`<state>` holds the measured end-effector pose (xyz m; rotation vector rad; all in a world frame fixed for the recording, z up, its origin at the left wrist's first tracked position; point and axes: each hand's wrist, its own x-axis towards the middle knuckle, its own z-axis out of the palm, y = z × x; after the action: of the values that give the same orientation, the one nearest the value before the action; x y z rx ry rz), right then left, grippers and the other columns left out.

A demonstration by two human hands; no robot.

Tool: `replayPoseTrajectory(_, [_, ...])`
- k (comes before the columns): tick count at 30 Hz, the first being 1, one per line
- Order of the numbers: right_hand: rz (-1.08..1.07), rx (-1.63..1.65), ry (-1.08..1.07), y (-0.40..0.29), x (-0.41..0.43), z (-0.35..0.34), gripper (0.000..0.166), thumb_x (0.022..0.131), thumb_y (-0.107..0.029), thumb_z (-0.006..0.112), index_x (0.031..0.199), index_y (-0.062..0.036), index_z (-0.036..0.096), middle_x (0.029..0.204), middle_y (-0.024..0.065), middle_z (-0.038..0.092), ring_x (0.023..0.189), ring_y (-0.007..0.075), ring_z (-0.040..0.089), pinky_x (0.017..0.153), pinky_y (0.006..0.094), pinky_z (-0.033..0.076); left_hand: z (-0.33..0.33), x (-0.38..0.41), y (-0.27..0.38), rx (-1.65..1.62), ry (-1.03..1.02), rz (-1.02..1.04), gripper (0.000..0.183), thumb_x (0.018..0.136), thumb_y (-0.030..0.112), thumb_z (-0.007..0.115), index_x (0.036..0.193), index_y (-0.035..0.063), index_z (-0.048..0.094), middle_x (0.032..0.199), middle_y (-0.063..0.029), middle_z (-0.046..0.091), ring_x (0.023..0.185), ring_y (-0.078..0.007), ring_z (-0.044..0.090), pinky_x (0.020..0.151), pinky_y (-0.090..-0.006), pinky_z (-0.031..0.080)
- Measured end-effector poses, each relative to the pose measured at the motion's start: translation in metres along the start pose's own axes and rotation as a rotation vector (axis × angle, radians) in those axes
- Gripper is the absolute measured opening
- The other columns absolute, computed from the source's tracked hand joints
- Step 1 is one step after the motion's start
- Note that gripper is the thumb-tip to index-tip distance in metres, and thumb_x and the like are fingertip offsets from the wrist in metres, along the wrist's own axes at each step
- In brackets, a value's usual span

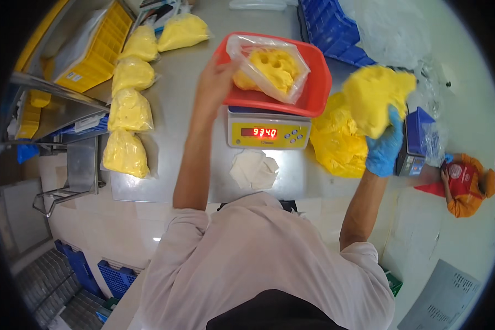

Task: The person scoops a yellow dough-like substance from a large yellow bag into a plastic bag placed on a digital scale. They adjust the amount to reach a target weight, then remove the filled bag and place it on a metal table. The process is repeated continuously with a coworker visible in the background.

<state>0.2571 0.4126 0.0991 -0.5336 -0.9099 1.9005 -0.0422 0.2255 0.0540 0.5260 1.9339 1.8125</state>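
Observation:
My bare left hand (pixel 218 78) is at the left rim of a red plastic tub (pixel 324 88), its fingers at the edge of a clear plastic bag (pixel 303 82) with yellow dough-like material (pixel 274 68) inside. The tub rests on a digital scale (pixel 269 128) with a lit display. In a blue glove, my right hand (pixel 383 144) holds up a large yellow lump (pixel 375 97), slightly blurred, above and right of a yellow plastic bag (pixel 340 142). A crumpled whitish cloth (pixel 254 169) lies in front of the scale.
Several filled bags (pixel 130 110) line the steel table's (pixel 177 156) left side. A yellow crate (pixel 93 49) stands on a shelf at far left, blue crates (pixel 332 31) at the back right. A second scale (pixel 410 163) sits at the right, near a person in orange (pixel 468 185).

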Motion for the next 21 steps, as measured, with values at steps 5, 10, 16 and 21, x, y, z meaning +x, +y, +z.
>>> replayPoseTrajectory(5, [-0.073, -0.342, -0.276, 0.108, 0.038, 0.107, 0.053, 0.082, -0.007, 0.072, 0.13, -0.0008, 0.05, 0.121, 0.0112, 0.061, 0.109, 0.0214, 0.061, 0.094, 0.0354, 0.05, 0.034, 0.038, -0.01, -0.421, -0.122, -0.139, 0.034, 0.094, 0.028, 0.059, 0.106, -0.0029, 0.066, 0.091, -0.0099, 0.067, 0.082, -0.0188, 0.065, 0.071, -0.0325, 0.052])
replayPoseTrajectory(10, [-0.764, -1.286, -0.702, 0.179, 0.088, 0.075, 0.056, 0.068, -0.019, 0.083, 0.118, -0.008, 0.062, 0.12, 0.0142, 0.062, 0.119, 0.0312, 0.054, 0.101, 0.0402, 0.045, 0.023, 0.053, 0.007, -0.756, -0.245, -0.335, 0.037, 0.1, 0.03, 0.052, 0.109, -0.0039, 0.063, 0.104, -0.0134, 0.067, 0.096, -0.0202, 0.065, 0.086, -0.0333, 0.052])
replayPoseTrajectory(16, [-0.449, -1.857, -1.037, 0.197, 0.109, 0.093, 0.034, 0.088, -0.031, 0.058, 0.116, -0.0127, 0.066, 0.12, 0.0117, 0.064, 0.109, 0.0293, 0.061, 0.093, 0.039, 0.049, 0.008, 0.052, 0.013, -0.843, -0.426, -0.287, 0.031, 0.098, 0.024, 0.055, 0.111, -0.0045, 0.061, 0.104, -0.0131, 0.067, 0.093, -0.0193, 0.066, 0.084, -0.0342, 0.054])
replayPoseTrajectory(21, [0.02, -1.721, -1.045, 0.229, 0.139, 0.094, 0.031, 0.084, -0.026, 0.063, 0.111, -0.0112, 0.067, 0.109, 0.0141, 0.068, 0.102, 0.0336, 0.063, 0.09, 0.0391, 0.048, 0.001, 0.07, -0.022, -0.783, -0.436, -0.252, 0.028, 0.098, 0.024, 0.054, 0.108, -0.0017, 0.062, 0.1, -0.0109, 0.068, 0.089, -0.0183, 0.066, 0.08, -0.0326, 0.054])
